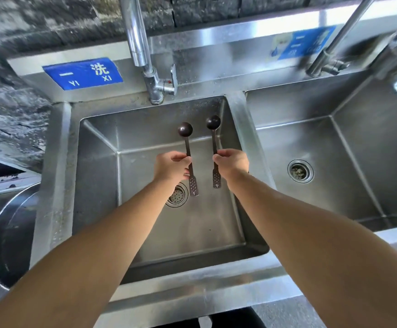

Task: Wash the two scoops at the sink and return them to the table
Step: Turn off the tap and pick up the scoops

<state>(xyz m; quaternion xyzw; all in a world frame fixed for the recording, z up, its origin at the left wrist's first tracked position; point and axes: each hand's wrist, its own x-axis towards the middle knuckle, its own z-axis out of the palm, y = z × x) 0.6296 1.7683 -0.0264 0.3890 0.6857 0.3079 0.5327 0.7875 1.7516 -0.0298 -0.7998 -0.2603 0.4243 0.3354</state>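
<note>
Two dark long-handled scoops hang over the left steel sink basin (98,176). My left hand (170,165) pinches the handle of the left scoop (185,130) about midway, bowl pointing away from me. My right hand (233,163) pinches the right scoop (213,122) the same way. Both handles end in flat dimpled tips below my fingers. The scoops are held side by side, a small gap apart, below the faucet (137,39). No water is visibly running.
The faucet's lever (172,78) sits at the back rim. A drain strainer (177,197) lies under my left hand. A second basin (349,147) with its own drain (300,171) is to the right. A large round metal pan (10,235) stands at the left.
</note>
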